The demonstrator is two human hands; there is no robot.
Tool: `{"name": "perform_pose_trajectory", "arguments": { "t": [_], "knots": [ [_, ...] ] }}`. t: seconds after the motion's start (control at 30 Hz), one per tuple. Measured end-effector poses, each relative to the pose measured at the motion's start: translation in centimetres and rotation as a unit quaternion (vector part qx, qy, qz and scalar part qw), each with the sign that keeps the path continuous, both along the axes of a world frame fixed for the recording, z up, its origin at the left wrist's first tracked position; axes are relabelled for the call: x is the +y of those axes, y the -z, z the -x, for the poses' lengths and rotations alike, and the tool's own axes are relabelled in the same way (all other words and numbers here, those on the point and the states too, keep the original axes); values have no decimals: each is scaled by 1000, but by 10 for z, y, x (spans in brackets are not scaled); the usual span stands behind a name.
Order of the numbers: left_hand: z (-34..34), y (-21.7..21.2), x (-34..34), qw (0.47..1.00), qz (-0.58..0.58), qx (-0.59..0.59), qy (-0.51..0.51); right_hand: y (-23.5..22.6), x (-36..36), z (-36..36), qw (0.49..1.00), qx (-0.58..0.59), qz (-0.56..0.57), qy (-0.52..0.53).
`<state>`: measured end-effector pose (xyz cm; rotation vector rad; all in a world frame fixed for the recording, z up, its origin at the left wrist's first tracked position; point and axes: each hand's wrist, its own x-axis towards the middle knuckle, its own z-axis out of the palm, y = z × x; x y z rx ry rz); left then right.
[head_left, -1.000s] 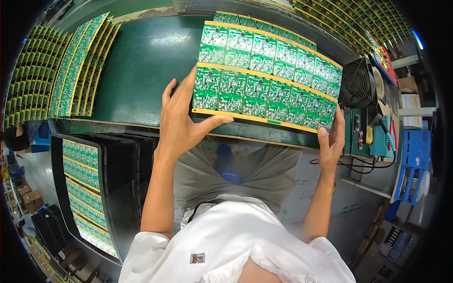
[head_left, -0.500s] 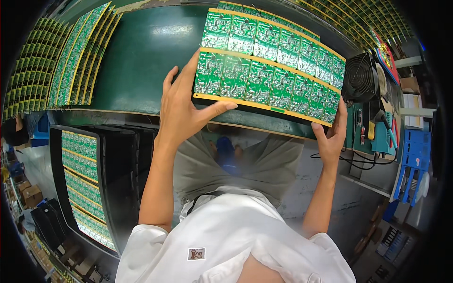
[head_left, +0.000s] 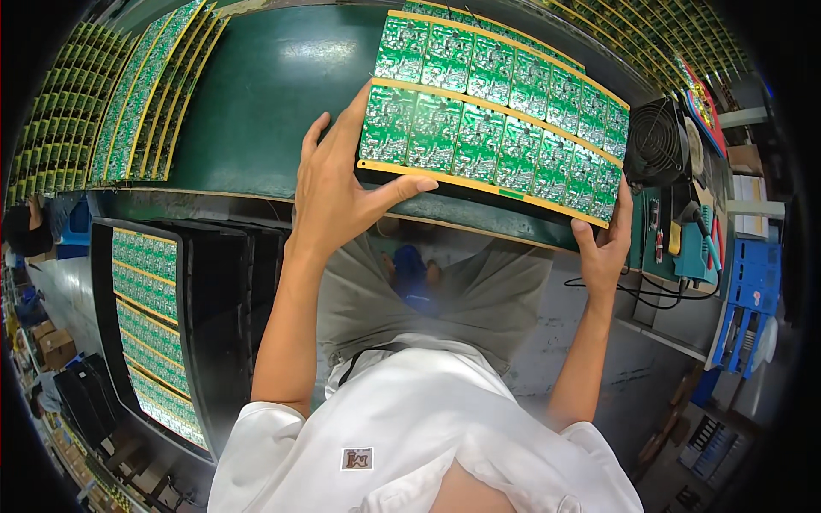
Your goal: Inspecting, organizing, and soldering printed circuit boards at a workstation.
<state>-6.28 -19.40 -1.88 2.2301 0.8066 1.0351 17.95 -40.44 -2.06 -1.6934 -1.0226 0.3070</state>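
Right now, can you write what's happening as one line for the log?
left hand: holds near edge of green circuit board panel | right hand: holds its right corner | panel: over green table | fan: beside it

one green circuit board panel [head_left: 492, 128] with two rows of seven boards, held by two hands, left hand [head_left: 342, 192] and right hand [head_left: 605, 244]. one black cooling fan [head_left: 657, 141]. one blue plastic rack [head_left: 742, 299].

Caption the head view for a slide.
Both hands, left hand and right hand, hold a green circuit-board panel above a green bench.
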Motion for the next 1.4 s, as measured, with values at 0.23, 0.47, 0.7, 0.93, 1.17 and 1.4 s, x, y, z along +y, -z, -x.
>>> {"name": "perform_pose_trajectory", "arguments": {
  "t": [0.23, 0.47, 0.7, 0.93, 1.17, 1.4],
  "knots": [
    [1, 4, 0, 1000, -2, 3, 0, 0, -1, 1, 1000, 10, 2, 4],
    [0, 2, 0, 1000, 5, 4, 1, -1, 1, 1, 1000, 6, -8, 4],
    [-1, 1, -1, 1000, 31, 4, 2, -3, 3, 1, 1000, 11, -16, 6],
    [-1, 3, -1, 1000, 4, 2, 5, -2, 2, 1, 1000, 11, -13, 3],
    [0, 3, -1, 1000, 1, 8, 13, -2, 2, 0, 1000, 4, -12, -1],
    [2, 2, -1, 998, 51, 44, 21, -1, 1, -1, 1000, 5, -8, -13]
  ]
}}
